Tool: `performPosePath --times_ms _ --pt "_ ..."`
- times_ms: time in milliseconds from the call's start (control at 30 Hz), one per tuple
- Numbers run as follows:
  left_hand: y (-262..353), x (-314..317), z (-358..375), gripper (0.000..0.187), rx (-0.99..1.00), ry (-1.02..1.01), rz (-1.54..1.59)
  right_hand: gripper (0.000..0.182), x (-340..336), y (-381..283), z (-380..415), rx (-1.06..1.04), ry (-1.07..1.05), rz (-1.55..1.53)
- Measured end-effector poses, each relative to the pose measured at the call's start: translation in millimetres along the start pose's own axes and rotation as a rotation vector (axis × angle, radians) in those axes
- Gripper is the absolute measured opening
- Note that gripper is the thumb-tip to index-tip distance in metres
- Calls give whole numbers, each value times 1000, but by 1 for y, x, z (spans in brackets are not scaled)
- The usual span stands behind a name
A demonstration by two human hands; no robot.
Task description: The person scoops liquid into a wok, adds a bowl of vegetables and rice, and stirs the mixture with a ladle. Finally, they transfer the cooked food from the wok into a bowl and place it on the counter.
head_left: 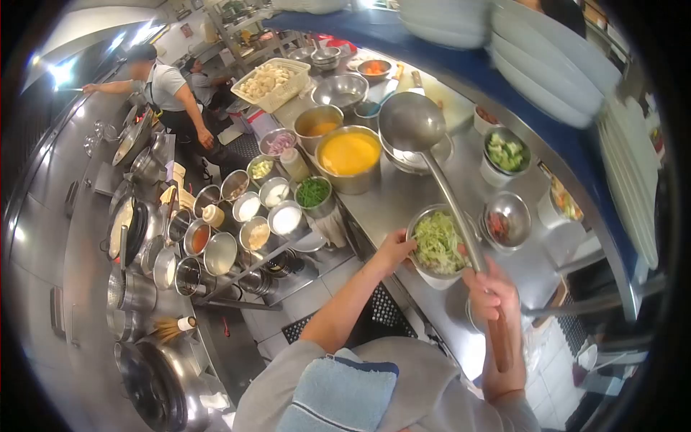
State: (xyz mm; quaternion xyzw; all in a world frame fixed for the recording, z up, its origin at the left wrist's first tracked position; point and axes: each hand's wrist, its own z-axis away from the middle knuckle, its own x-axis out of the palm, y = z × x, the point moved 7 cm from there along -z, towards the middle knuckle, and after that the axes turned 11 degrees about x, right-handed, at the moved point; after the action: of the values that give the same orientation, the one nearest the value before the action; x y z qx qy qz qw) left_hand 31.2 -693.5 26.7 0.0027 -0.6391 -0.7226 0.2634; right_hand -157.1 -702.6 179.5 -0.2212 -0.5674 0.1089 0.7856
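Observation:
A metal bowl of shredded green cabbage (pixel 439 245) stands at the counter's near side. My left hand (pixel 395 252) grips its left rim, thumb at the edge. Closed around the handle of a large metal ladle (pixel 412 121) is my right hand (pixel 492 289), just right of the bowl. The ladle's handle slants up across the bowl's right side, and its round head hangs over the counter beside a pot of orange-yellow liquid (pixel 350 152). Whether the ladle holds anything cannot be seen.
Several small containers of ingredients (pixel 286 218) stand at the left, near chopped herbs (pixel 313 192). Bowls with greens (pixel 506 152) and red pieces (pixel 506 219) are at the right. Stacked plates (pixel 540 65) sit on a blue shelf overhead. A co-worker (pixel 173 93) stands at the upper left.

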Motion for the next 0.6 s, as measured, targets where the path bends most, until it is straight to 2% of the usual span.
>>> performPosePath --times_ms 100,167,300,367,400,600 --pt "27 -31 -2 22 56 -56 9 47 23 -31 -71 39 115 110" --pt "49 -62 4 23 72 -21 -6 42 48 -45 -122 75 101 179" --pt "74 -147 22 27 86 50 -5 39 69 -61 -206 195 154 229" --pt "78 -197 34 31 46 120 -102 37 77 -66 -241 232 208 305" --pt "84 -217 39 33 46 170 -97 34 83 -69 -256 230 284 421" --pt "115 -302 52 38 -65 333 -138 38 73 -75 -340 375 296 882"
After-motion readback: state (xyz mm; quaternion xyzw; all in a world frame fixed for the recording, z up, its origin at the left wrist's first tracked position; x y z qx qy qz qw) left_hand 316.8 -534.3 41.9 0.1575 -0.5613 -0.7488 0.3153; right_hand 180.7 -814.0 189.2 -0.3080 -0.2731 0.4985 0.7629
